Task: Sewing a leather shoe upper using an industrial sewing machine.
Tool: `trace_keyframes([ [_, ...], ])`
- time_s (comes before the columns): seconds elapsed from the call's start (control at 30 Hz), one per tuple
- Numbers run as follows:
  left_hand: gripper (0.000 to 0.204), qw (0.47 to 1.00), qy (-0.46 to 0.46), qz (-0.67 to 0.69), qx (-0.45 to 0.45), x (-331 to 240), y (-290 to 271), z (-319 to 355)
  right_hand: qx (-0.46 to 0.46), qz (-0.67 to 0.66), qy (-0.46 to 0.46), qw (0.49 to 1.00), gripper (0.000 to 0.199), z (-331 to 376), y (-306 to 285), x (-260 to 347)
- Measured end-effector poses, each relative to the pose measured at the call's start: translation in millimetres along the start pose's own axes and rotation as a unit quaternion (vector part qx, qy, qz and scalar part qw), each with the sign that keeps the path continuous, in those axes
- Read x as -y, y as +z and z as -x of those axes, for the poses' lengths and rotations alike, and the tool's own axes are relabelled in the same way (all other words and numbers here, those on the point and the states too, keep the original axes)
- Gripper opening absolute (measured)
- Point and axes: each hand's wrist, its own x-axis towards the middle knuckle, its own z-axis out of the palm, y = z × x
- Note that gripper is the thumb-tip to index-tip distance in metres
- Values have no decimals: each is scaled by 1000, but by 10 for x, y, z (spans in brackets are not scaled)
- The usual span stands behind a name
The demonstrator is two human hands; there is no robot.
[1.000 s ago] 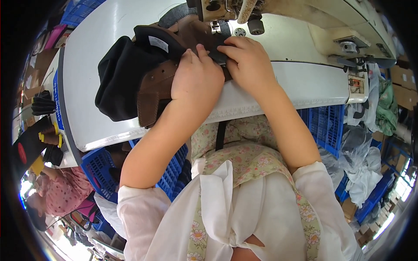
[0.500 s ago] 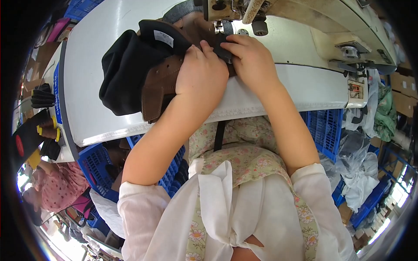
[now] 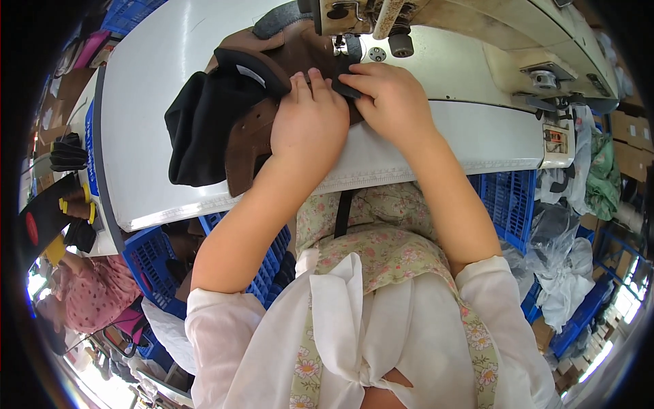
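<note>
A brown leather shoe upper (image 3: 248, 136) with punched holes lies on the white sewing table (image 3: 163, 204). Its puffy black lining (image 3: 204, 129) bulges to the left, and grey fuzzy material (image 3: 281, 20) shows along the far edge. My left hand (image 3: 310, 126) rests on the upper with its fingers stretched forward; the thumb is hidden. Close beside it, my right hand (image 3: 395, 102) pinches a black edge (image 3: 346, 87) of the upper between thumb and fingers. Just beyond the fingertips, the sewing machine's presser foot (image 3: 340, 45) stands over the work.
The sewing machine (image 3: 470, 34) spans the far right. Blue crates (image 3: 504, 204) hang below the table's front edge, with clear plastic bags (image 3: 562, 259) at the right. On the left, a person in a pink dotted garment (image 3: 99, 290) sits near another work table.
The upper has shifted and turned slightly, its lining moving a little right and its label turning partly out of sight. My right hand has drawn slightly nearer, bringing the black edge away from the presser foot.
</note>
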Motion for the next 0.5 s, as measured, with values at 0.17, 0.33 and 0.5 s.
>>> trace_keyframes([
  [0.17,27,999,28,14,16,38,-60,10,-11,-1,11,1000,28,56,42,-15],
  [0.33,25,997,50,61,3,95,-221,-44,-8,-4,20,1000,28,59,47,5],
  [0.5,27,994,34,62,83,28,-364,-74,12,-3,31,999,34,58,9,12],
])
